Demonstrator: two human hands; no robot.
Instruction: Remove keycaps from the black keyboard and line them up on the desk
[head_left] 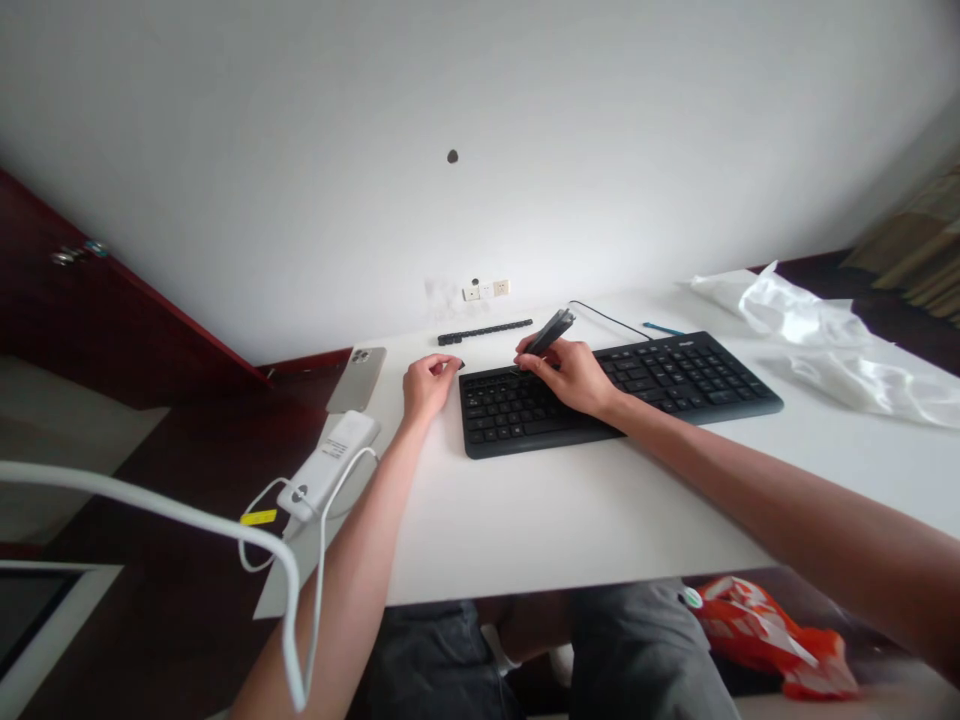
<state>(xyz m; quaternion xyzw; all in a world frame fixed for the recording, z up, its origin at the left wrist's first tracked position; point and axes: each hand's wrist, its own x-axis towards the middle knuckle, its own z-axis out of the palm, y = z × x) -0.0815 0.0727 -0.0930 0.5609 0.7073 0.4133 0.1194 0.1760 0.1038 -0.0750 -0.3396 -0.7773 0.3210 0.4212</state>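
Observation:
A black keyboard (660, 385) lies on the white table, its upper left part near both hands. My right hand (574, 375) is closed around a dark, thick pen-shaped tool (551, 332) with a greyish upper end. The tool leans over the keyboard's top edge; its lower tip is mostly hidden by my fingers. Just off the keyboard's upper left corner, my left hand (429, 383) pinches a small black piece (461, 364) that looks like a keycap. Behind the keyboard, several black keycaps (484, 333) are lined up in a row.
On the left sit a phone (359, 378) and a white power strip or adapter (330, 465) with a looping white cable (225, 530). Crumpled clear plastic (802, 315) covers the right side, near a thin blue stick (664, 329). Below is a red bag (772, 635).

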